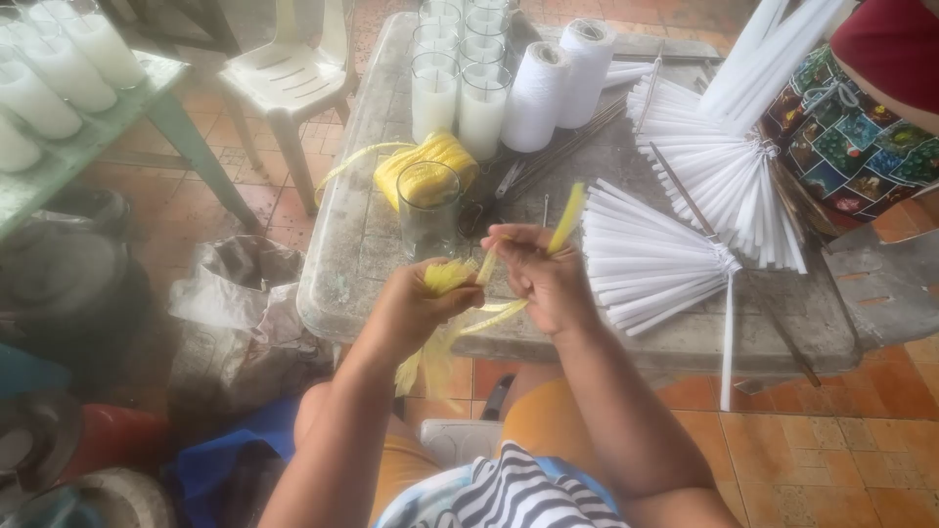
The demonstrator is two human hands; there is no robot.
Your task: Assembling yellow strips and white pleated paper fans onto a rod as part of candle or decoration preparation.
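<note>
Your left hand (416, 308) was closed around a bunch of yellow plastic strips (445, 279), its fingers curled tight, with loose ends hanging below the table (342, 254) edge. Your right hand (543, 274), just at three o'clock of it, pinched one strip between thumb and fingertips, the end standing up toward one o'clock. At twelve o'clock of your hands stood an empty glass (427, 207), and behind it a roll of yellow strip (430, 161). White stick bundles (650, 259) fanned out at three o'clock, and white thread cones (558, 83) stood farther back.
</note>
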